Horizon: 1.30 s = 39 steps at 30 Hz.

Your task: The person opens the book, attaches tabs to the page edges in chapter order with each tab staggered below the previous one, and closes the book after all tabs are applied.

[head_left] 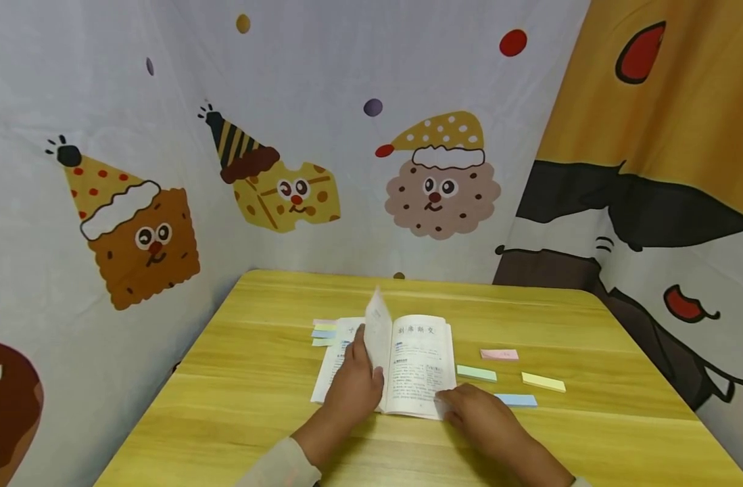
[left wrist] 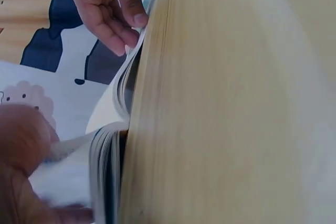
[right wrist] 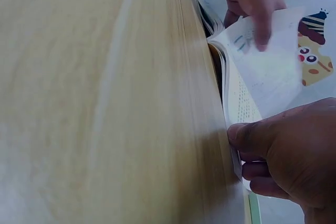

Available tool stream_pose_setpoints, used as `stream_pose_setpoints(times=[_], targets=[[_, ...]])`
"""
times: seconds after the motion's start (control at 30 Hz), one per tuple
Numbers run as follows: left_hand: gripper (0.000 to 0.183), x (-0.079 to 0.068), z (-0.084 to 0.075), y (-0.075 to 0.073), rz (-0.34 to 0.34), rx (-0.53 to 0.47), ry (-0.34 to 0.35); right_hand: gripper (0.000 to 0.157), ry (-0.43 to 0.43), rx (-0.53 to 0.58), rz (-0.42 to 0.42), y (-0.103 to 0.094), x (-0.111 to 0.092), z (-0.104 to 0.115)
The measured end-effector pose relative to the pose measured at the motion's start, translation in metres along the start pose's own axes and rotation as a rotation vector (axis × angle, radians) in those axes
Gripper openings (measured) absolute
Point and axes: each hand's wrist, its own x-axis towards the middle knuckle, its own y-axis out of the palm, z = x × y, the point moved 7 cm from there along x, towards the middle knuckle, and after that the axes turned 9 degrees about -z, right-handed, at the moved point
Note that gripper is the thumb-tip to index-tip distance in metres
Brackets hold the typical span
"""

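An open book (head_left: pixel 420 365) printed with Chinese text lies on the table. My left hand (head_left: pixel 357 382) is at the middle of it, with a raised page (head_left: pixel 378 331) between its thumb and fingers. That page stands nearly upright and is blurred at its top in the head view. In the right wrist view, the left thumb lies across the face of the lifted page (right wrist: pixel 281 72). At the book's lower right corner, my right hand (head_left: pixel 483 416) pinches the edge, its thumb (right wrist: pixel 242 134) right at the page margin. Coloured sticky tabs (head_left: pixel 324 334) stick out from the book's left edge.
Right of the book lie a pink strip (head_left: pixel 499 354), a green strip (head_left: pixel 476 373), a yellow strip (head_left: pixel 543 382) and a blue strip (head_left: pixel 516 400). The wooden table (head_left: pixel 237 392) meets a cartoon-printed curtain (head_left: pixel 322 81) at the back.
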Motion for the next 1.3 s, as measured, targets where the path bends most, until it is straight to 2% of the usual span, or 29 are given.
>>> stream_pose_setpoints(times=[0.1,0.2,0.33,0.47,0.53,0.6,0.73,0.8,0.9,1.03,1.17,1.3], targets=[[0.102,0.0,0.0,-0.009,-0.134,0.083,0.04,0.028,-0.012,0.002,0.002,0.0,0.0,0.001],[0.112,0.001,-0.002,-0.017,-0.212,0.247,0.09,0.028,-0.008,-0.007,0.006,0.001,0.0,0.0],[0.12,0.003,-0.009,-0.022,-0.245,0.479,0.166,0.028,0.004,-0.012,-0.002,0.0,0.001,0.0],[0.119,0.003,-0.015,-0.023,-0.24,0.604,0.187,0.027,0.002,-0.011,0.004,0.001,0.002,0.0],[0.114,0.003,-0.018,-0.021,-0.211,0.62,0.217,0.027,0.0,-0.018,0.007,0.001,0.003,0.0],[0.102,0.002,-0.024,-0.016,-0.157,0.602,0.291,0.027,0.0,-0.026,0.005,0.0,0.003,0.0],[0.065,-0.008,-0.034,0.005,0.066,0.46,0.509,0.025,0.0,-0.036,0.002,-0.002,0.004,0.001],[0.048,-0.014,-0.035,0.013,0.165,0.393,0.562,0.025,-0.006,-0.041,0.002,-0.002,0.003,0.002],[0.038,-0.019,-0.033,0.02,0.246,0.351,0.559,0.024,-0.016,-0.05,-0.003,-0.001,0.003,0.004],[0.035,-0.02,-0.031,0.025,0.283,0.338,0.52,0.022,-0.026,-0.076,-0.015,-0.003,0.003,0.005],[0.049,-0.02,-0.032,0.03,0.299,0.361,0.519,0.024,-0.068,-0.095,-0.042,-0.007,0.003,0.007],[0.046,-0.02,-0.033,0.031,0.289,0.379,0.518,0.027,-0.123,-0.094,-0.154,-0.016,0.005,0.01]])
